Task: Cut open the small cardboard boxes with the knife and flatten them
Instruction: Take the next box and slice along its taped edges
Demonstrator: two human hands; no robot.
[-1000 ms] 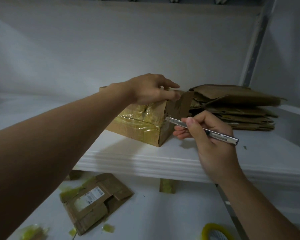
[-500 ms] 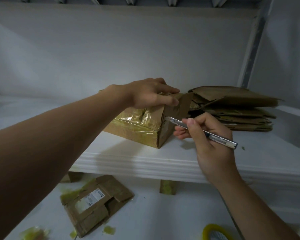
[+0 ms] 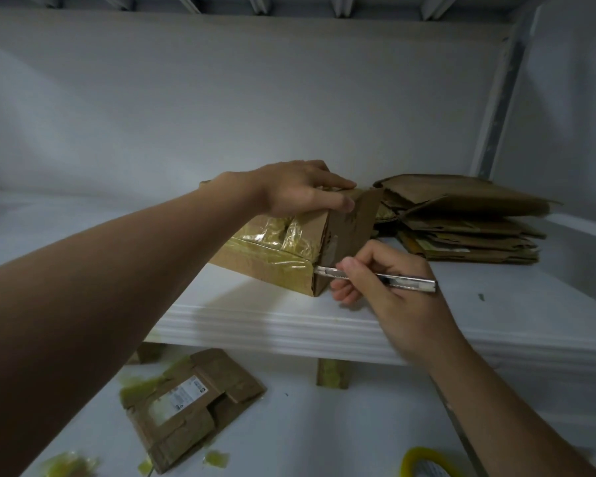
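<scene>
Head view: left hand point(image 3: 300, 189) grips box point(image 3: 265, 266), right hand point(image 3: 393, 297) grips knife point(image 3: 406, 281) lying crosswise, tip pointing left.

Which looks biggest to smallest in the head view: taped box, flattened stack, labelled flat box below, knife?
flattened stack and taped box: look alike; left hand hides part.
labelled flat box, nearer the camera.
knife.
</scene>
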